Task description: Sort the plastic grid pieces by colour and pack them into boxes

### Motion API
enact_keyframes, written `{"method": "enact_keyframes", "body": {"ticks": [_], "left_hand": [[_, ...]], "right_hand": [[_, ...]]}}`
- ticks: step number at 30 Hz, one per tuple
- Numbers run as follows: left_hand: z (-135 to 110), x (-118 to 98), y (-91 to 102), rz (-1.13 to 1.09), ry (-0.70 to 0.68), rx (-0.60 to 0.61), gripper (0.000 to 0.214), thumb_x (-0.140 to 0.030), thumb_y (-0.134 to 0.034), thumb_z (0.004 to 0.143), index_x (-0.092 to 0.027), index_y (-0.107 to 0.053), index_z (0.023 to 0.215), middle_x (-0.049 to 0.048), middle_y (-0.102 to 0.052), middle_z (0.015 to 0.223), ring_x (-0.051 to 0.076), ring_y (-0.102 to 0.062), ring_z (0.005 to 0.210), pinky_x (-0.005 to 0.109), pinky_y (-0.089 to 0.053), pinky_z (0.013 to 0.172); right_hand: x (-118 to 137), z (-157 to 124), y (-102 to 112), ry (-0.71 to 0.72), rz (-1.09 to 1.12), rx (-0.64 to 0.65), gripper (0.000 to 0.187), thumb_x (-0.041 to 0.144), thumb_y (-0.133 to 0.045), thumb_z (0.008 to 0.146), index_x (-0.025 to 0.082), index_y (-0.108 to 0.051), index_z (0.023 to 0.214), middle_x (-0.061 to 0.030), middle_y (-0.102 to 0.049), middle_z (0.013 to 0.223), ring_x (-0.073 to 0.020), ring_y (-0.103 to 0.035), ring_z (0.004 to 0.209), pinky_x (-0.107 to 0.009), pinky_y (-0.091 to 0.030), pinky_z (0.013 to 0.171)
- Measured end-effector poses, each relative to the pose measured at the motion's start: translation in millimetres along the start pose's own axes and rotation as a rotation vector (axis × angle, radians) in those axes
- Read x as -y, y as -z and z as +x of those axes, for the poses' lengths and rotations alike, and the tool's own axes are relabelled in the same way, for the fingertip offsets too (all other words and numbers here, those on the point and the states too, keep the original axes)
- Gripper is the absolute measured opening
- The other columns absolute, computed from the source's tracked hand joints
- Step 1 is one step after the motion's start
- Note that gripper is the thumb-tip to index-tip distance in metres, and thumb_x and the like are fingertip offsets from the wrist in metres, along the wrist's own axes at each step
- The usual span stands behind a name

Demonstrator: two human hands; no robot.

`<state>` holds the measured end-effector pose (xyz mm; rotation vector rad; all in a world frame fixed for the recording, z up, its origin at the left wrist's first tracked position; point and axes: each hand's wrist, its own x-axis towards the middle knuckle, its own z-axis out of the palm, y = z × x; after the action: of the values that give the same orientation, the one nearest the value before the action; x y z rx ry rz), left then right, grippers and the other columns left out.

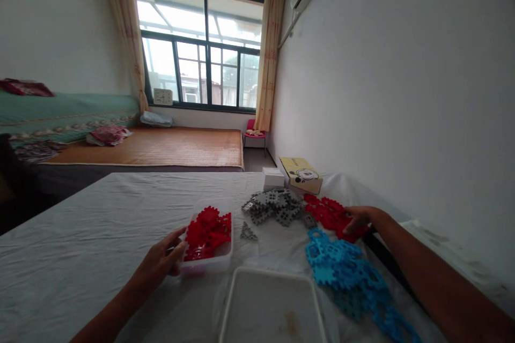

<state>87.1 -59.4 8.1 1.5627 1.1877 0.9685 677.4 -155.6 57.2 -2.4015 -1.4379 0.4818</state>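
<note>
Red toothed plastic pieces (209, 230) fill a clear plastic box (213, 265), lower centre-left of the frame. The left hand (164, 254) is clamped on the box's left side. At right, the right hand (358, 218) rests on a red pile (324, 209); whether its fingers have closed on any piece, I cannot tell. The step looks like handling loose red pieces while steadying the box; the next move probably calls for a sure pinch, clear of the blue pieces (341, 265) just below. Grey pieces (276, 206) lie at centre.

This is a home bedroom (bed (189, 146), curtains (270, 53), clock (163, 97)).
</note>
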Motion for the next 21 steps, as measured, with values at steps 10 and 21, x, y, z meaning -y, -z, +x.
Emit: {"method": "enact_keyframes", "body": {"ticks": [10,21], "left_hand": [[6.3,13.4,1.8,0.045,-0.001,0.006,0.065,-0.048,-0.061,0.072,-0.016,-0.048,0.127,0.0018,-0.057,0.079,0.013,-0.057,0.054,0.024,-0.052,0.039],[2.2,1.9,-0.7,0.003,0.017,-0.005,0.064,-0.045,-0.065,0.067,-0.016,-0.051,0.122,0.0011,-0.056,0.077,0.013,-0.056,0.054,0.024,-0.052,0.038]], "right_hand": [[-9.8,12.3,-10.2,-0.079,0.121,0.333,0.062,0.026,-0.081,0.040,0.019,-0.058,0.098,-0.0085,-0.065,0.104,-0.0267,-0.063,0.089,-0.030,-0.052,0.063],[3.1,15.9,-6.9,-0.173,0.038,0.330,0.064,0.026,-0.080,0.035,0.024,-0.063,0.097,-0.0125,-0.054,0.124,-0.0372,-0.054,0.105,-0.039,-0.051,0.065]]}}
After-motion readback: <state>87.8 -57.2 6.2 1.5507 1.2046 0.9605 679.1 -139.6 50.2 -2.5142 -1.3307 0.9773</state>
